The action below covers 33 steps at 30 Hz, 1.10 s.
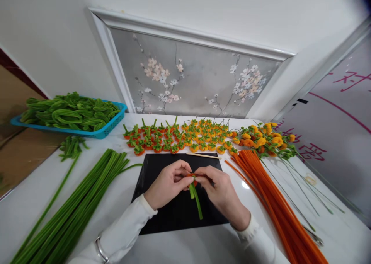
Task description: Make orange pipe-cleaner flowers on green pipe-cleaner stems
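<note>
Between my two hands, above a black mat (162, 217), is a small orange pipe-cleaner piece (194, 182) with green pipe-cleaner ends (197, 202) hanging down from it. My left hand (171, 181) pinches it from the left with thumb and forefinger. From the right, my right hand (222, 190) grips the same piece, thumb and forefinger close to the other fingertips. My fingers cover most of the orange part. A thin wooden stick (203, 155) lies along the mat's far edge.
Rows of small orange pieces (156, 146) and yellow pieces (207, 134) with green tops stand behind the mat. Green pipe cleaners (78, 202) lie left, orange pipe cleaners (272, 202) right. A blue basket (111, 125) of green loops and stemmed yellow-orange flowers (261, 138) sit farther back.
</note>
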### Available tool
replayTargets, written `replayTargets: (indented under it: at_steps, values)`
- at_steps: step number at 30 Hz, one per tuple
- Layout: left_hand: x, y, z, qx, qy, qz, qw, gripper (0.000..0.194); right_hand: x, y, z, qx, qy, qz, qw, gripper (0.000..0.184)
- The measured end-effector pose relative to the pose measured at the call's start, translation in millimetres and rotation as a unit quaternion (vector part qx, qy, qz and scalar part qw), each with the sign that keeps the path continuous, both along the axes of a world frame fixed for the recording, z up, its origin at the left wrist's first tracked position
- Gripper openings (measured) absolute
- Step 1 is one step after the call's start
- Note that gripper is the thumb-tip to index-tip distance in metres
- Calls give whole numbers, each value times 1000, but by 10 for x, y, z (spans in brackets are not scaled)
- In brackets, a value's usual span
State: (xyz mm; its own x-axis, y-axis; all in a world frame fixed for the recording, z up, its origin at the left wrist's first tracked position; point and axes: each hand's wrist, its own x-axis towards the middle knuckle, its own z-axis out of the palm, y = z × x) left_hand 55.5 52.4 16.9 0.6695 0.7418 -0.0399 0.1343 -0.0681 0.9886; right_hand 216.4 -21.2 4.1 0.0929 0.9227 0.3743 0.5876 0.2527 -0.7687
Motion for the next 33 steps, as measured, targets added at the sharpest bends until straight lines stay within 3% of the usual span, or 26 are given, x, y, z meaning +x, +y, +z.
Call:
replayTargets:
  at_steps: [4, 7, 15, 21, 24, 28, 33]
  values:
    - [-23, 46, -56, 67, 11, 40, 997, 28, -14, -43, -3, -92, 85, -12, 992, 11]
    - [-29, 56, -79, 126, 22, 69, 989, 24, -64, -69, -10, -135, 119, 17, 984, 12]
    - [-8, 11, -82, 149, 40, 50, 987, 17, -171, -41, -75, -113, 194, 10, 974, 12]
    - [3, 13, -78, 132, 22, 43, 990, 15, -170, -33, 22, -175, 422, 20, 889, 31]
    - [9, 9, -66, 125, 16, 51, 991, 14, -174, -34, 39, -174, 458, 19, 872, 37]
    - [3, -9, -59, 87, 13, 56, 995, 16, -182, -29, -27, -156, 437, 5, 886, 31]
    - [1, -37, -77, 70, 15, 54, 996, 15, -140, -26, -93, -86, 270, -32, 958, 9]
